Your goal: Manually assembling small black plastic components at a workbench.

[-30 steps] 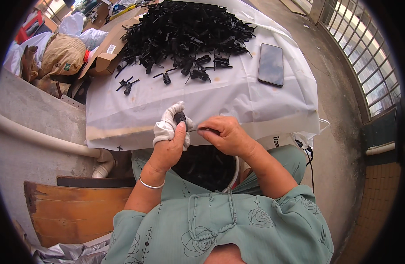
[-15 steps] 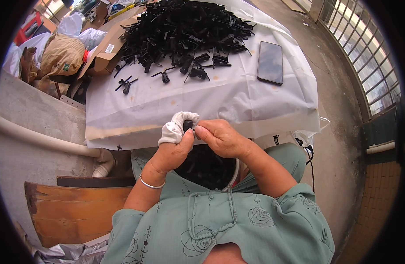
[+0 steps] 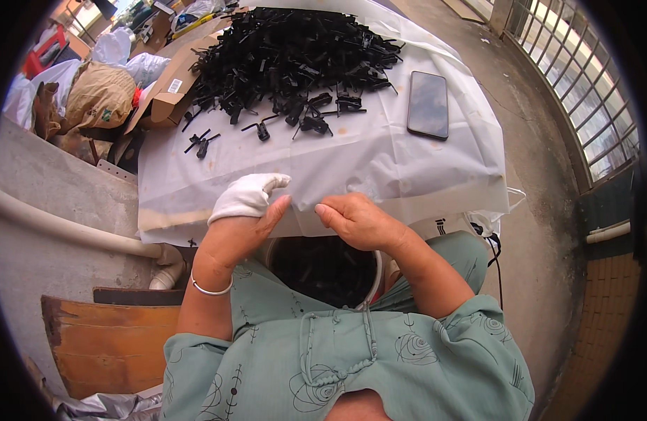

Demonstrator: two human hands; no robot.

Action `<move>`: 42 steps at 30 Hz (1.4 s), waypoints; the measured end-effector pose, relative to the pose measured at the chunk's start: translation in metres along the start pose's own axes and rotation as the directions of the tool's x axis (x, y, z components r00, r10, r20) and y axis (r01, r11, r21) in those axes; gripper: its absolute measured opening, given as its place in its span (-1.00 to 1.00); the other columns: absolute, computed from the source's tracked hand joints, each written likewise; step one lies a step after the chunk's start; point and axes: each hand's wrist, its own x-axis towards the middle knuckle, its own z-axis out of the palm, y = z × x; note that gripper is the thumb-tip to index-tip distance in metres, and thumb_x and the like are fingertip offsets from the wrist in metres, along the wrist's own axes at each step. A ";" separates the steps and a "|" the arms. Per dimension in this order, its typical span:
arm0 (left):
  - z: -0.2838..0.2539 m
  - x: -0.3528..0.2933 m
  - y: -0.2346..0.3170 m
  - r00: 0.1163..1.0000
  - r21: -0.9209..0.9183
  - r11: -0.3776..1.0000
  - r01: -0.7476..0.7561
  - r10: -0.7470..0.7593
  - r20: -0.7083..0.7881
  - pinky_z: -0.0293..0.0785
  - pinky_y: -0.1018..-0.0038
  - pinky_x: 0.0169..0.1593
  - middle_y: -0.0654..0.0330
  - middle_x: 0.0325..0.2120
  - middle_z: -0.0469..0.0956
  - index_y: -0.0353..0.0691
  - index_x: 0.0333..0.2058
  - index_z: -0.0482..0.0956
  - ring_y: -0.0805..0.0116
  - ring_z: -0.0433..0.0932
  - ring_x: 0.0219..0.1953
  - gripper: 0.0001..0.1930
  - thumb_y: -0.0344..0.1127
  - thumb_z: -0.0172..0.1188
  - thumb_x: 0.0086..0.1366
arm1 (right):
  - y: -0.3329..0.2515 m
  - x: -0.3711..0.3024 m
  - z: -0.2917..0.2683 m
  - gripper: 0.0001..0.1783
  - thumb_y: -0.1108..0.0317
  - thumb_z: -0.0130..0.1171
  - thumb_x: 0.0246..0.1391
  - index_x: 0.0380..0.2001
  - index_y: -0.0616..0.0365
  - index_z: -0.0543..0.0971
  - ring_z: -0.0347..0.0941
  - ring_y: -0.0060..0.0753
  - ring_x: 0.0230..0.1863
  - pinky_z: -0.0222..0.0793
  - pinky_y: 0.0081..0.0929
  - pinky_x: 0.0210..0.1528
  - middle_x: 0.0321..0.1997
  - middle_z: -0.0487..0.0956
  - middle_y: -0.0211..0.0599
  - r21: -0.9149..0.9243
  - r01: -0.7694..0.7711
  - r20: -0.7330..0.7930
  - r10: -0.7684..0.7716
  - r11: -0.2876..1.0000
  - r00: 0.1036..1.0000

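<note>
White-sheeted surface (image 3: 379,158), black parts (image 3: 295,67) heaped far back

The surface's creased, thin wrap droops past its near edge; the spiky, angular black parts crowd its far half. Below the near edge stands a round bucket (image 3: 379,270) with dark contents. Open room separates the left hand (image 3: 247,199), white-gloved, thumb bare and fingertips narrowly apart, from the right hand (image 3: 357,219), curled, its grip hidden. A flat, glossy phone (image 3: 428,105) lies near the right edge.

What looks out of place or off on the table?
One black part lies apart, off the near-left edge of the black pile, like a stray. Brownish spots on the white cover look like stains. Nothing appears clearly broken.
</note>
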 end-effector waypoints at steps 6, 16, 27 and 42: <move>0.039 0.102 -0.021 0.943 0.390 0.883 -0.262 0.320 -0.091 0.42 0.34 -0.07 0.02 -0.12 0.48 -0.18 -0.09 0.49 0.06 0.48 -0.13 -0.62 -0.55 -0.02 0.08 | -0.005 0.004 0.007 -0.67 0.24 -0.09 0.14 -0.55 0.29 0.40 0.35 0.18 -0.44 0.26 -0.12 -0.37 -0.54 0.44 0.08 -0.053 0.067 -0.032 -0.069 0.996 0.997; 0.047 0.077 -0.036 0.924 0.264 0.941 -0.210 0.280 -0.260 0.42 0.35 -0.13 -0.02 -0.20 0.51 -0.31 -0.08 0.45 0.08 0.50 -0.22 -0.66 -0.44 0.13 0.12 | 0.007 0.003 0.004 -0.74 0.31 -0.03 0.14 -0.53 0.28 0.39 0.24 -0.11 -0.60 0.23 -0.31 -0.48 -0.62 0.37 -0.05 -0.043 0.143 -0.183 -0.149 0.989 0.972; 0.056 0.001 0.003 0.939 -0.590 0.796 -0.136 -0.086 -0.333 0.33 0.66 -0.40 0.24 -0.39 0.44 -0.35 0.00 0.32 0.57 0.35 -0.47 -0.65 -0.40 0.09 0.25 | -0.016 -0.001 0.022 -0.78 0.37 0.28 -0.08 -0.54 0.23 0.44 0.27 -0.41 -0.67 0.20 -0.53 -0.59 -0.64 0.38 -0.27 -0.266 0.400 -0.399 -0.478 0.877 0.782; 0.057 -0.012 0.020 0.968 -0.834 0.544 0.096 -0.244 -0.048 0.43 0.65 -0.43 0.19 -0.34 0.51 -0.39 -0.08 0.40 0.59 0.46 -0.43 -0.70 -0.54 0.09 0.17 | -0.004 -0.001 0.002 -0.71 0.28 -0.07 0.19 -0.51 0.27 0.45 0.34 -0.38 -0.54 0.29 -0.47 -0.41 -0.59 0.46 -0.23 0.058 0.259 -0.182 -0.245 0.964 0.952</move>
